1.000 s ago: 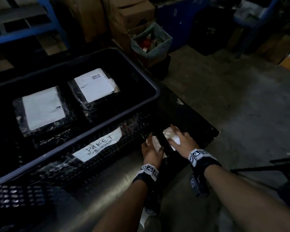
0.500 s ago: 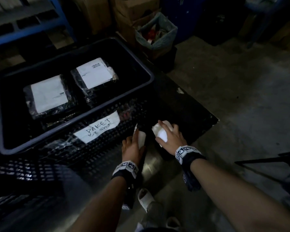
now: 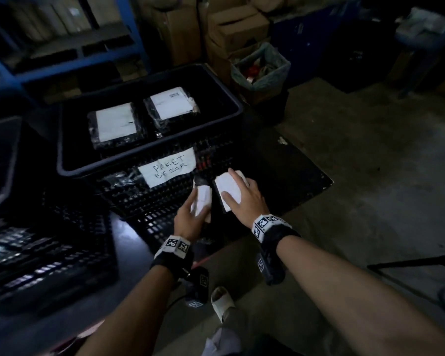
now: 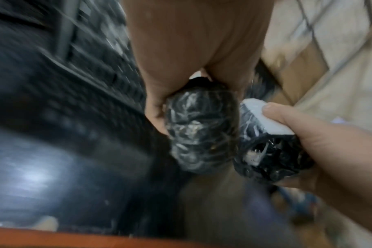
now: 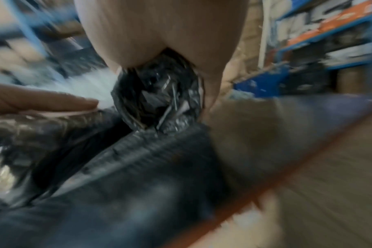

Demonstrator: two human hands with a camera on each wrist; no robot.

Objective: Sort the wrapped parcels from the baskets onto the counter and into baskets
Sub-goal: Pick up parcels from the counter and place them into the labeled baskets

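1. The fingers [image 3: 231, 173] of the right hand [image 3: 244, 199] are curling over a small black parcel with a white label [image 3: 228, 191], and the thumb is pressing on the label.
2. The left hand [image 3: 190, 217] is gripping a second small black parcel [image 3: 203, 199], with its fingers and thumb wrapping round the sides.
3. The two small parcels are being held side by side, very near each other, just in front of the big basket [image 3: 216, 91].
4. In the left wrist view, the left-hand parcel [image 4: 202, 134] is looking shiny and crinkly, and the right-hand parcel [image 4: 272, 151] is sitting just beside it.
5. In the right wrist view, the right hand's parcel [image 5: 159, 99] is showing as crumpled black plastic between thumb and fingers, and the rest is blurry.
6. The big basket is wearing a paper sign [image 3: 168, 167] saying "PAKET BESAR".
7. Two bigger wrapped parcels are lying flat inside it, one on the left [image 3: 116, 125] and one on the right [image 3: 171, 102], each with a white label facing up.
8. Another dark basket [image 3: 49, 253] is sitting to the left.
9. A bin with a bag liner [image 3: 261, 68] is standing behind the big basket, beside cardboard boxes [image 3: 238, 27].
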